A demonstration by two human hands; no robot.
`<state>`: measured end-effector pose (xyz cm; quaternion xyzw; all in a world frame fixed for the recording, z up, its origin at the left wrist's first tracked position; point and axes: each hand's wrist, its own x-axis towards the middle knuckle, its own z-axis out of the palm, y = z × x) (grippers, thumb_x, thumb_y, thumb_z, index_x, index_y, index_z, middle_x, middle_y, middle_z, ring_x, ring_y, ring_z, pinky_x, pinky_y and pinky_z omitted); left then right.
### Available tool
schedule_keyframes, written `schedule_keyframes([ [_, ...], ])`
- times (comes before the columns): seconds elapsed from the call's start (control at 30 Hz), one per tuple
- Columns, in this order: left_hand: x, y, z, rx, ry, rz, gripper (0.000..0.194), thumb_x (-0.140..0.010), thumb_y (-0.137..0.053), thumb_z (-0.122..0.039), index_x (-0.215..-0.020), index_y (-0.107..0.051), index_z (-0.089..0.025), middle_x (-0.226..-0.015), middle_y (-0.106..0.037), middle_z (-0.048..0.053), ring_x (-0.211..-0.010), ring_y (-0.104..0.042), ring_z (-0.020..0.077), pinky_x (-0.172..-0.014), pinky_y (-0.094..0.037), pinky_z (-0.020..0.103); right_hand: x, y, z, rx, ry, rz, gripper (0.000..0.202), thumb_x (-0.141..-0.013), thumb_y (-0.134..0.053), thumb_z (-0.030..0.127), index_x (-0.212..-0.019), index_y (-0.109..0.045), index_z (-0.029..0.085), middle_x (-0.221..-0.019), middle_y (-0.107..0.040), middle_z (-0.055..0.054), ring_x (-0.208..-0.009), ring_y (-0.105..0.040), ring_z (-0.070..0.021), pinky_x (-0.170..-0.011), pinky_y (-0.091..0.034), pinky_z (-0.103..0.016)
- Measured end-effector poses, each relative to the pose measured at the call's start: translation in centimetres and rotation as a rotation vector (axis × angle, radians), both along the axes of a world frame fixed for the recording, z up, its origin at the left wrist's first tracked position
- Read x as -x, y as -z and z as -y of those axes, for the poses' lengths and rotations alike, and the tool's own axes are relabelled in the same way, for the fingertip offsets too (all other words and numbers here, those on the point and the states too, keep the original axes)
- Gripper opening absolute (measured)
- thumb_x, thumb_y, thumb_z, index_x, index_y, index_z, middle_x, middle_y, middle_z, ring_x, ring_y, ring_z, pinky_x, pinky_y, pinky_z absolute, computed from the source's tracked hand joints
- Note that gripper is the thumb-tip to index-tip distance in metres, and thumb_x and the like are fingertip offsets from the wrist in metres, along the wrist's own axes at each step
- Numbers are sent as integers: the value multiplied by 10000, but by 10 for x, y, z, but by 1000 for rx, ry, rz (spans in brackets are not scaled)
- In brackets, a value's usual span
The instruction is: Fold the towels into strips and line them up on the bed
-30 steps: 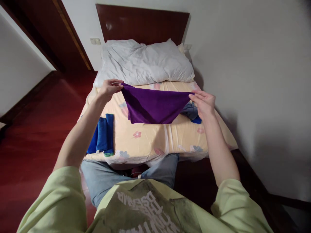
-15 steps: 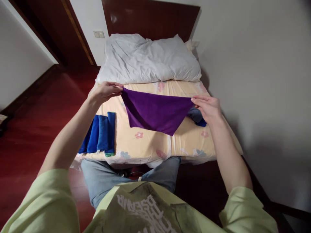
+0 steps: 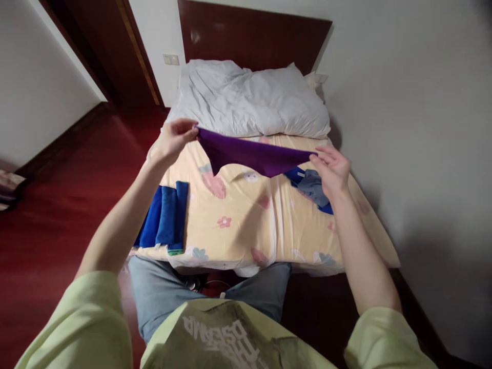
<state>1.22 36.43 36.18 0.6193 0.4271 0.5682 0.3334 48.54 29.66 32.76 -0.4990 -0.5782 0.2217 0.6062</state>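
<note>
A purple cloth (image 3: 253, 154) is stretched in the air above the bed, its lower edge swung away from me. My left hand (image 3: 178, 137) pinches its upper left corner, and my right hand (image 3: 332, 169) pinches the upper right one. Folded blue cloths (image 3: 166, 215) lie side by side on the bed's near left part, below my left forearm. Beneath and beside my right hand is a loose pile of blue and grey cloths (image 3: 313, 187), partly hidden by that hand.
The bed (image 3: 246, 236) has a pale yellow flowered sheet. White bedding (image 3: 253, 97) is heaped against the dark wooden headboard (image 3: 257, 38). A wall (image 3: 415, 128) runs along the right. Reddish floor (image 3: 77, 179) lies to the left, with a door beyond.
The purple cloth has swung up and away, so less of its face shows. My left hand has risen slightly. More of the cloth pile on the right is visible, and the view has shifted.
</note>
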Motion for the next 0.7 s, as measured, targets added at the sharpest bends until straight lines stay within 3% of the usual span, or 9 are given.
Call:
schedule_keyframes([
  [0.07,3,27,40,2,-31,-87,325,-813,-759,-336,-1053,-701,-124,-933,-720,65,-884,-709,204,-870,-604,397,-2,22,32,52,1,27,493,-743,-838,455,-1128,-688,187,-879,-732,-45,-776,-690,-162,-747,-573,-304],
  [0.13,3,71,88,37,-77,-206,340,-805,-752,-411,-1013,-731,-143,-966,-746,78,-926,-710,226,-857,-600,350,-1,61,70,153,9,50,490,-743,-823,469,-1113,-698,173,-865,-736,-49,-752,-683,-164,-719,-563,-295],
  [0.27,-8,192,191,274,-125,-300,369,-850,-663,-479,-1028,-736,-164,-980,-764,94,-876,-731,229,-818,-603,342,13,171,153,419,15,74,440,-723,-772,549,-908,-719,154,-1059,-743,-136,-768,-685,-186,-664,-543,-297],
  [0.33,-16,250,235,385,-117,-319,387,-831,-647,-496,-1022,-727,-168,-971,-767,95,-879,-739,241,-848,-599,376,22,225,190,586,13,53,536,-666,-764,603,-949,-712,150,-921,-759,-128,-671,-672,-195,-614,-535,-316],
  [0.4,-21,292,268,507,-65,-335,449,-812,-634,-503,-1118,-698,-180,-934,-768,74,-898,-744,247,-860,-596,389,28,265,219,718,7,43,603,-631,-754,628,-991,-701,149,-820,-758,-111,-651,-680,-223,-628,-548,-350],
  [0.43,-24,306,280,552,-60,-345,477,-809,-627,-509,-1157,-678,-186,-934,-770,68,-909,-744,249,-871,-591,395,30,279,229,751,21,48,609,-622,-746,638,-984,-701,150,-815,-759,-115,-682,-696,-243,-660,-560,-373],
  [0.5,-27,322,292,601,-103,-371,504,-818,-605,-520,-1199,-650,-194,-951,-769,71,-935,-738,258,-894,-579,412,32,295,240,763,61,64,581,-630,-715,655,-940,-705,163,-847,-764,-130,-767,-720,-283,-737,-574,-417],
  [0.6,-27,323,292,617,-191,-441,473,-808,-606,-540,-1147,-665,-216,-949,-761,88,-942,-729,284,-911,-565,441,32,298,240,722,81,103,473,-682,-647,661,-822,-703,213,-858,-766,-127,-832,-729,-314,-808,-575,-452],
  [0.7,-21,318,287,628,-142,-461,378,-812,-592,-553,-992,-689,-235,-929,-753,88,-930,-724,288,-905,-562,432,31,292,236,734,76,136,399,-704,-613,647,-736,-677,255,-766,-752,-91,-771,-732,-320,-771,-580,-453],
])
